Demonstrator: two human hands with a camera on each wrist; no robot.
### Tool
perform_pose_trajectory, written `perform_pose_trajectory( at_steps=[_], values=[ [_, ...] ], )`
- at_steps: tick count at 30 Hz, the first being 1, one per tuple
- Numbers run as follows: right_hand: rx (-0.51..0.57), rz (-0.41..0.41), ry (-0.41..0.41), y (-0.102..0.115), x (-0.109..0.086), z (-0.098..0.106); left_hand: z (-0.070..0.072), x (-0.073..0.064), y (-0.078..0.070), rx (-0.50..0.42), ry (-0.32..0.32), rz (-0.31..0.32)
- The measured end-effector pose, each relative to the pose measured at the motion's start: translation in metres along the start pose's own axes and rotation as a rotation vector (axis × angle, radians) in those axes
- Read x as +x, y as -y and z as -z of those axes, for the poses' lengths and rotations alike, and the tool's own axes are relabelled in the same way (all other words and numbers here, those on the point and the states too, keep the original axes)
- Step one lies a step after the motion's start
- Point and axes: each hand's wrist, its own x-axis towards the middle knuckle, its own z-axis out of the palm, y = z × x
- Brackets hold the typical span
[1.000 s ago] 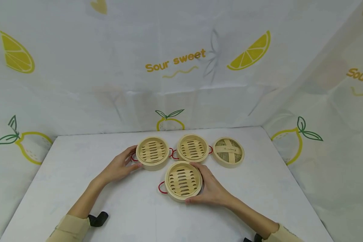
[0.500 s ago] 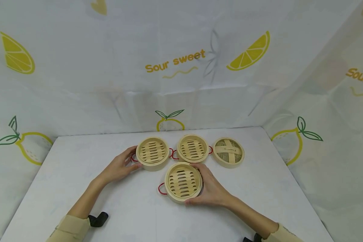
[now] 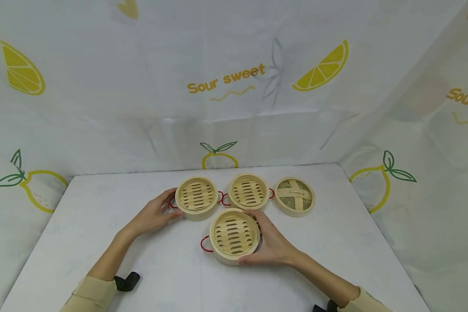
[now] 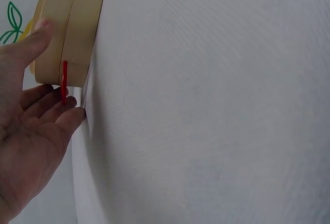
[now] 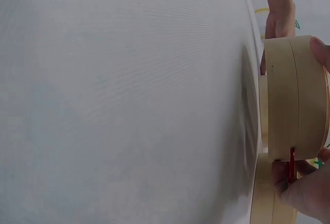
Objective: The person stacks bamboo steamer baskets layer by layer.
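Observation:
My right hand point(image 3: 274, 245) grips a round bamboo steamer basket point(image 3: 234, 234) from its right side, thumb at the near edge and fingers around the far side. This basket has a slatted floor and a red loop handle point(image 3: 205, 244) on its left; it is close over the table. Further back on the left, my left hand point(image 3: 152, 216) holds a second steamer basket point(image 3: 197, 197) by its left side. In the left wrist view the thumb lies on the basket wall point(image 4: 77, 33), with the other fingers by its red handle point(image 4: 64, 82).
A third steamer basket point(image 3: 248, 192) stands at the back middle, just behind the one in my right hand. To its right lies a woven bamboo lid point(image 3: 294, 196) with crossed strips. White cloth with lemon prints point(image 3: 220, 160) rises behind the white table point(image 3: 171, 277).
The steamer basket in my right hand has shifted slightly left and toward me. My left hand and its basket have stayed put.

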Motion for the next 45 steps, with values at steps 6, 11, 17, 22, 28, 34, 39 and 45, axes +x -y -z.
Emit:
perform_pose_trajectory(
  at_steps=[6, 11, 17, 22, 28, 34, 39, 45],
  values=[
    [-0.016, -0.022, -0.017, 0.009, 0.005, 0.007, 0.0, 0.0, 0.001, -0.003, 0.002, 0.001],
    [-0.008, -0.014, -0.035, 0.013, 0.011, 0.012, 0.0, 0.001, 0.001, -0.021, 0.009, 0.003],
    [0.03, -0.003, -0.035, 0.016, 0.015, 0.015, -0.001, 0.0, 0.003, -0.04, 0.01, 0.006],
    [0.035, 0.001, -0.042, 0.019, 0.019, 0.016, -0.002, 0.0, 0.002, -0.043, 0.004, -0.002],
    [0.012, 0.013, -0.061, 0.024, 0.028, 0.019, -0.001, -0.001, 0.001, -0.027, 0.001, -0.005],
    [-0.001, 0.033, -0.085, 0.027, 0.036, 0.019, -0.001, 0.0, 0.002, -0.042, 0.001, -0.009],
    [0.013, 0.035, -0.093, 0.027, 0.04, 0.016, -0.001, 0.0, 0.002, -0.035, 0.001, -0.007],
    [0.013, 0.031, -0.095, 0.028, 0.045, 0.013, -0.001, -0.001, 0.001, -0.009, 0.003, 0.009]
  ],
)
